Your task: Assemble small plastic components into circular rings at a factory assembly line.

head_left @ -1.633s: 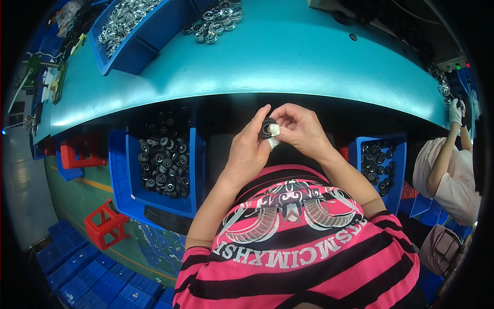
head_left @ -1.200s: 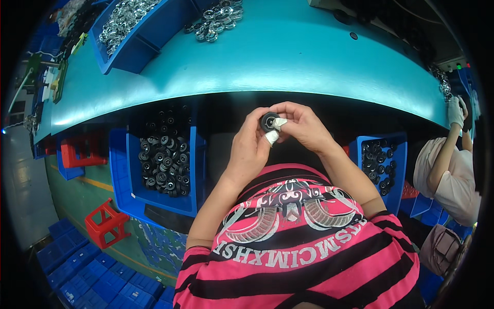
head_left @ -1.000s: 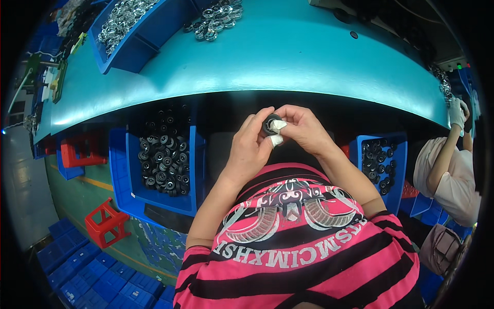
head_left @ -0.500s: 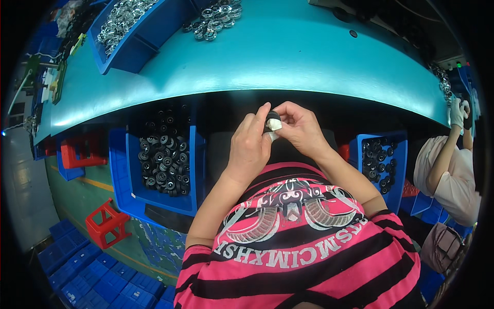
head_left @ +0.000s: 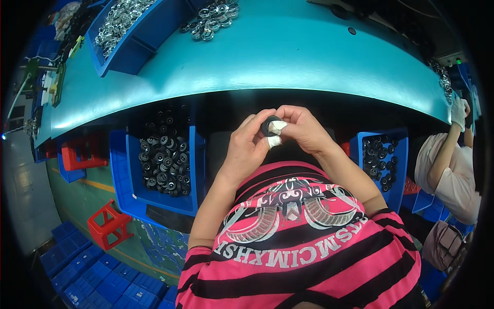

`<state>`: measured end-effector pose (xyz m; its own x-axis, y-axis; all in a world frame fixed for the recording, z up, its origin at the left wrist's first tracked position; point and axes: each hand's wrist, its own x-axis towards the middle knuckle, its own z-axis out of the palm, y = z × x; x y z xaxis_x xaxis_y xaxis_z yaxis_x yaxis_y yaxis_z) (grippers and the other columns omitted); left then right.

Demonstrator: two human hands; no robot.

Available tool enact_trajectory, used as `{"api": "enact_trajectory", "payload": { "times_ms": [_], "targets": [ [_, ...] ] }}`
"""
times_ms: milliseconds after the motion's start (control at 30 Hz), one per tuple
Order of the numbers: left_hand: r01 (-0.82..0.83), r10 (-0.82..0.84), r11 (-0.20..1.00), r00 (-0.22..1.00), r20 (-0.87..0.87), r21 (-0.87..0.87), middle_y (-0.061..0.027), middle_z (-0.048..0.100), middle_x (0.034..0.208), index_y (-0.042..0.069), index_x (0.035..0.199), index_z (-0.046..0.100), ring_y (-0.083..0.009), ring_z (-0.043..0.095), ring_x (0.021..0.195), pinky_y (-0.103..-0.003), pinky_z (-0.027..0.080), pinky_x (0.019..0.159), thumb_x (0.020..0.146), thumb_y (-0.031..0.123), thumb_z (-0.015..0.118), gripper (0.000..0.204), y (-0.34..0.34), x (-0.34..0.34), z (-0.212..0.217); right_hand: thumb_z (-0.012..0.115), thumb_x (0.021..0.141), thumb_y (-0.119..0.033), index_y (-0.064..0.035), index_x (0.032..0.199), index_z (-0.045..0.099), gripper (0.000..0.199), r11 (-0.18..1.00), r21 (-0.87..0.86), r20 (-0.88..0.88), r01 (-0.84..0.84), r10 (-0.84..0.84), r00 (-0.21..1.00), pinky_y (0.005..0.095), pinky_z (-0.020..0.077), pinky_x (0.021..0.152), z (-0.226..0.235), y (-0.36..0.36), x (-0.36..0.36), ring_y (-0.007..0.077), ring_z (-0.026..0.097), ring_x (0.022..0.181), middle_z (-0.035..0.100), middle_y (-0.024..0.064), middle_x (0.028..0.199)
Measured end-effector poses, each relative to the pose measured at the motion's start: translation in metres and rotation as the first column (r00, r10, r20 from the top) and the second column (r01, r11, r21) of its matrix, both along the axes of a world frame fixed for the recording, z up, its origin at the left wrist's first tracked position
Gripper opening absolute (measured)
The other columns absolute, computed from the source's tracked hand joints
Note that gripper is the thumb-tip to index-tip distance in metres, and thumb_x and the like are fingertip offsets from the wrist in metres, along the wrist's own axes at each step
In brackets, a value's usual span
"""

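Observation:
In front of my chest, just below the table's near edge, both hands close on one small black wheel-like part [head_left: 265, 126]. My left hand [head_left: 244, 150] grips its left side, thumb below and fingers curled over the top. From the right, my right hand [head_left: 307, 132] pinches the same piece, its thumb pressed on the face. White wrapping covers both thumb tips and hides some of the part. To my left, a blue bin [head_left: 193, 177] holds many similar black wheels [head_left: 163, 165]. Another blue bin [head_left: 400, 170] on my right contains more of them [head_left: 378, 158].
Ahead stretches a turquoise table [head_left: 231, 67], with a blue crate [head_left: 139, 54] of clear shiny rings and a loose pile of rings [head_left: 216, 19]. A red stool [head_left: 109, 225] stands on the floor at left, near stacked blue crates [head_left: 103, 280]. A gloved co-worker [head_left: 445, 159] sits at right.
The black part has turned in my fingers, so its round face shows more. My left hand has shifted slightly down, and its wrapped thumb now shows below the part.

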<state>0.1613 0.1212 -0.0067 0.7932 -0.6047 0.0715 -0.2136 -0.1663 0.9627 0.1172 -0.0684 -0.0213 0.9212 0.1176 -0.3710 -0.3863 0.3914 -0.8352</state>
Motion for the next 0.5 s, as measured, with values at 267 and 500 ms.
{"api": "enact_trajectory", "payload": {
  "times_ms": [267, 500],
  "targets": [
    [-0.067, 0.059, 0.996, 0.99, 0.131, 0.051, -0.0076, 0.064, 0.099, 0.005, 0.14, 0.06, -0.012, 0.059, 0.076, -0.026, 0.049, 0.066, 0.083, -0.011, 0.067, 0.059, -0.006, -0.004, -0.002, 0.073, 0.089, -0.006, -0.0006, 0.099, 0.067, 0.013, 0.946, -0.284, 0.192, 0.16, -0.107, 0.976, 0.023, 0.0528, 0.067, -0.005, 0.01, -0.004, 0.0077, 0.066, 0.076, 0.07, 0.0031, 0.085],
    [-0.043, 0.025, 0.994, 0.984, -0.174, -0.105, -0.0037, 0.067, 0.11, 0.002, 0.139, 0.06, -0.0095, 0.064, 0.092, -0.025, 0.054, 0.08, 0.088, -0.004, 0.072, 0.053, -0.001, -0.005, -0.004, 0.064, 0.102, -0.025, -0.0008, 0.105, 0.068, 0.025, 0.994, 0.104, -0.031, 0.043, -0.04, 0.999, 0.0258, 0.0589, 0.064, 0.006, 0.002, -0.004, 0.0116, 0.068, 0.073, 0.07, 0.0077, 0.089]
  ]
}}
